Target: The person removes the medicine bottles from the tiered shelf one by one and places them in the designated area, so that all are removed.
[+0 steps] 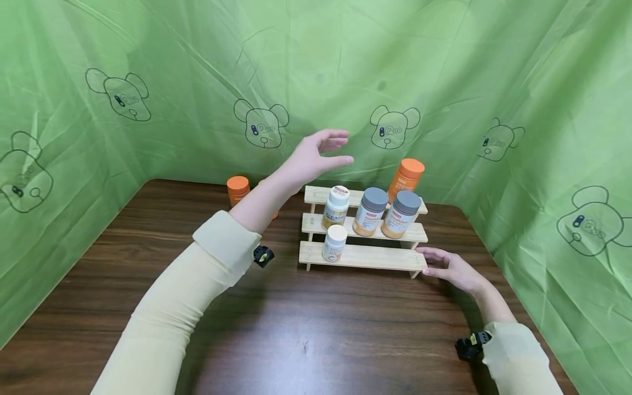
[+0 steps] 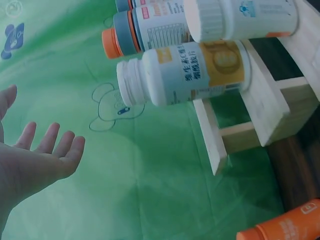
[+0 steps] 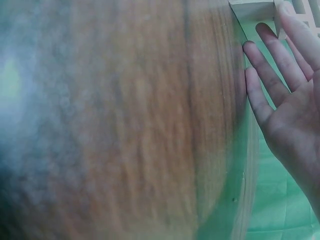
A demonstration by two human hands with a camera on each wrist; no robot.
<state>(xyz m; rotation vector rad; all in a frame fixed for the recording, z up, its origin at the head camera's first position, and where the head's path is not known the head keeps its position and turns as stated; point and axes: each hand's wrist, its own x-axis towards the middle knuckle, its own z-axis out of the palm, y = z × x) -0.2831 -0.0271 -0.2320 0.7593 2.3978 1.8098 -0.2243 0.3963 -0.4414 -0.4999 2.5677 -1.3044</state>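
Head view: left hand point(image 1: 316, 156), fingers spread and empty, hovers at 11 o'clock above the stepped pale-wood rack point(image 1: 362, 256) of smooth cylindrical plastic bottles point(image 1: 372, 211) on dark woodgrain table point(image 1: 296, 329), creased green cloth point(image 1: 444, 66) behind; right wrist view: flat right hand point(image 3: 290, 100) touches rack's end.

Head view: high, looking forward and down, wide on the table point(image 1: 306, 329), with the stepped wooden rack point(image 1: 362, 257) at frame centre.
Left wrist view: close, tilted, rack point(image 2: 270, 115) at right of frame.
Right wrist view: very close, blurred; rack corner point(image 3: 252, 9) at upper right, the part shared.
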